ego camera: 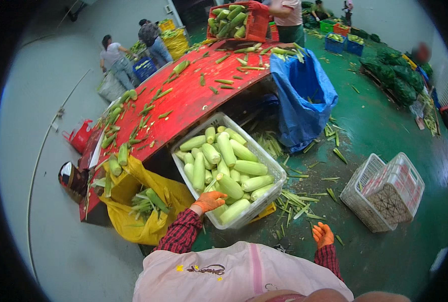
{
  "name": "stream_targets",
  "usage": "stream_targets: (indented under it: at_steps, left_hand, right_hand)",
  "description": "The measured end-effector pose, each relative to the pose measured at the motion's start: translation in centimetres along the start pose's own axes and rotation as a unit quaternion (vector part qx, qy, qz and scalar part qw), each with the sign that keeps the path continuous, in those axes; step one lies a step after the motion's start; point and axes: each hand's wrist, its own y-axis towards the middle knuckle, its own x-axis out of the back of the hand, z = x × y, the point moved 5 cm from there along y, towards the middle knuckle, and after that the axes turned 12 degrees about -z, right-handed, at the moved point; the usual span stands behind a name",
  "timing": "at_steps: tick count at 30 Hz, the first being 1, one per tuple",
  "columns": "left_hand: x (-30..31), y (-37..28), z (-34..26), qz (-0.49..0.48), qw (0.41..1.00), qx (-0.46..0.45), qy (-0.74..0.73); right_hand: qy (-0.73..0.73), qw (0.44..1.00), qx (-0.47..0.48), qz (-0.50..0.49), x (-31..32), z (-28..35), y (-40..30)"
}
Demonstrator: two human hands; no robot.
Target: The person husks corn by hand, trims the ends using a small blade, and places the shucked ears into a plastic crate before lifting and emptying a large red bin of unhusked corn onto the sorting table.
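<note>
A white plastic crate (275,166) full of husked-down, pale green corn ears (227,149) stands before me, tilted in view beside the red table. My left hand (210,201), in an orange glove, is at the crate's near left rim, close to a corn ear (229,185); whether its fingers grip anything is unclear. Off to the right of the crate, my right hand (323,234), also gloved in orange, hangs above the floor with its fingers partly curled and no object visible in it. A yellow sack (133,222) holding green husks (148,204) lies left of my left hand.
Husk scraps litter the red table (186,109) and green floor. A blue sack (303,113) hangs at the table's right end. White crates (390,200) stand at right. At the far end, a person (290,22) is by a red crate (259,22) of corn; others work beyond.
</note>
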Motion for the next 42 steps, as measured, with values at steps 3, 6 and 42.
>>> stream_targets:
  at_steps: [3, 6, 42]
  left_hand:
    - [0.0, -1.9, 1.4, -0.002, 1.000, 0.017, 0.007]
    - [0.7, -6.3, 8.4, -0.062, 0.995, 0.076, -0.029]
    - [43.7, -12.6, 44.7, -0.617, 0.778, 0.029, -0.118]
  right_hand:
    - [-0.014, 1.000, 0.003, 0.006, -0.7, 0.6, 2.9]
    - [-0.038, 0.998, -0.016, 0.046, -5.3, 0.9, 3.5]
    - [-0.151, 0.846, 0.347, 0.376, -86.4, 4.4, -17.5]
